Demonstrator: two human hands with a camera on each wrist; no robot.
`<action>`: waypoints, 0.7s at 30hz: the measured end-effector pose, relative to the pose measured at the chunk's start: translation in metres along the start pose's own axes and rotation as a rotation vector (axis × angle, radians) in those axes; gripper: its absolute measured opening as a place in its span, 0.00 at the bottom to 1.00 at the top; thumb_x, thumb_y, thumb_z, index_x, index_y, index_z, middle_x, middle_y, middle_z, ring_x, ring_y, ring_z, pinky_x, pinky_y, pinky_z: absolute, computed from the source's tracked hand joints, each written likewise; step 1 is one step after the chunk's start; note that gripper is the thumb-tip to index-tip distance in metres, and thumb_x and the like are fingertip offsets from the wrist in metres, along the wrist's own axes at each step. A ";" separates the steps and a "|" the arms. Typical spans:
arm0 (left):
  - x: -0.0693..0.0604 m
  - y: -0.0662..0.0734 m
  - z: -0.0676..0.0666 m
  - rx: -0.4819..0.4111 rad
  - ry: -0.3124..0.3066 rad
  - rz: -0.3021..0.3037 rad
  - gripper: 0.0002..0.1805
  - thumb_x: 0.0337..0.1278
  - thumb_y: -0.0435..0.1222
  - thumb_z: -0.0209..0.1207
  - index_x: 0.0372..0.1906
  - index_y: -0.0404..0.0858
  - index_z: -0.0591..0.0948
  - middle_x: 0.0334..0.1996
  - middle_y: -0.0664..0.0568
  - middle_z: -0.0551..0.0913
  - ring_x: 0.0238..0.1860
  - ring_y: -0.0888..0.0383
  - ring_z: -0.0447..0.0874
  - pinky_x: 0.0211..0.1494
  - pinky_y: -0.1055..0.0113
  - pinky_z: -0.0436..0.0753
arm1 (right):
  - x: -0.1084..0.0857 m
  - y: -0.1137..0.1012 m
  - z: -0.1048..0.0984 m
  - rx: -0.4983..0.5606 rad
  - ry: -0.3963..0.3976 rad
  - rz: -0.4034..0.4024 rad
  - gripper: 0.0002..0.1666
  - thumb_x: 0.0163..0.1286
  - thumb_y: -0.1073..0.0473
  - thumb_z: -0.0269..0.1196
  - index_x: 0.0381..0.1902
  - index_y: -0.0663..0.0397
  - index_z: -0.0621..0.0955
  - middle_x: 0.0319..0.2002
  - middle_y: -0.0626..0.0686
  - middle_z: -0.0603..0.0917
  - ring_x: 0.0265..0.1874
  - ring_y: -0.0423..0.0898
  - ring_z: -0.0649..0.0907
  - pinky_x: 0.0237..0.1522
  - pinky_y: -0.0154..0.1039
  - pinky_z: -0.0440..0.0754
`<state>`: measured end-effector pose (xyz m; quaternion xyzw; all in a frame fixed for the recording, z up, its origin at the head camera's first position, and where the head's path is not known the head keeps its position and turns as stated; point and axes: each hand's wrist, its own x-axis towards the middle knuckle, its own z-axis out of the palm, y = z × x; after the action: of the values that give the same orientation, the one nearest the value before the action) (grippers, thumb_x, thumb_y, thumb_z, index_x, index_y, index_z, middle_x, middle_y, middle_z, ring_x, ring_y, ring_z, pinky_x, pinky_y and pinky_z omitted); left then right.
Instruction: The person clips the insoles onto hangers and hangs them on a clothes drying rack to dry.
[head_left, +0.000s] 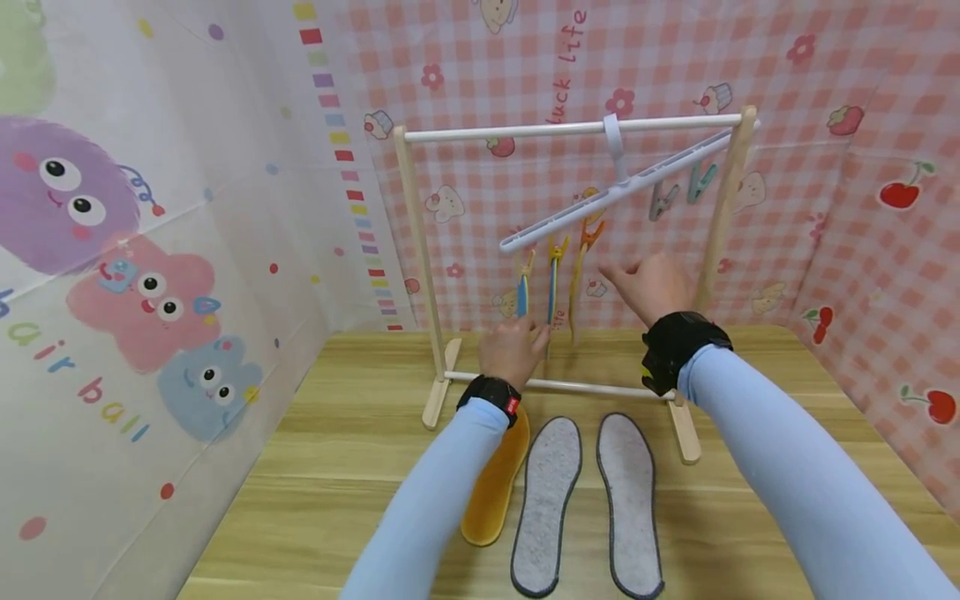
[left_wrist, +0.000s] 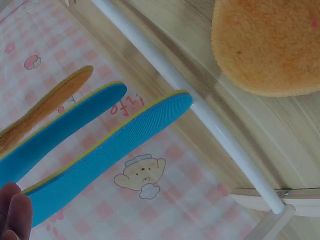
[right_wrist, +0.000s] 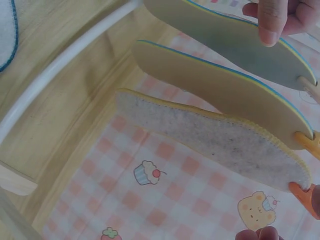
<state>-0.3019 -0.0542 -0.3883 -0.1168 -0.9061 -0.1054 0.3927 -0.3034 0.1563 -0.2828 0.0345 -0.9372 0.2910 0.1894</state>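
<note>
My left hand pinches the leftmost hanging insole, blue on one face with a yellow edge; its thumb shows on the beige face in the right wrist view. Beside it hang a second blue insole and a fuzzy orange one with a grey back. Clothespins hold their upper ends: a pale one, a yellow one and an orange one. My right hand is just right of the orange clothespin, thumb and fingers apart, holding nothing visible. A white hanger tilts down to the left above.
The hanger hooks over the top bar of a wooden-post rack. Grey and teal clothespins hang at its right end. On the table lie an orange insole and two grey insoles. Patterned cloth walls stand behind and beside.
</note>
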 end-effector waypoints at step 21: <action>-0.019 -0.010 -0.003 0.016 -0.044 -0.021 0.15 0.59 0.52 0.65 0.32 0.45 0.89 0.22 0.54 0.86 0.15 0.59 0.80 0.16 0.67 0.72 | -0.016 0.019 0.004 -0.074 -0.041 0.040 0.40 0.68 0.28 0.54 0.15 0.56 0.83 0.10 0.51 0.71 0.13 0.48 0.72 0.17 0.41 0.63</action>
<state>-0.2900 -0.0672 -0.4017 -0.1065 -0.9164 -0.0998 0.3726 -0.2935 0.1688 -0.3014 0.0148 -0.9515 0.2589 0.1654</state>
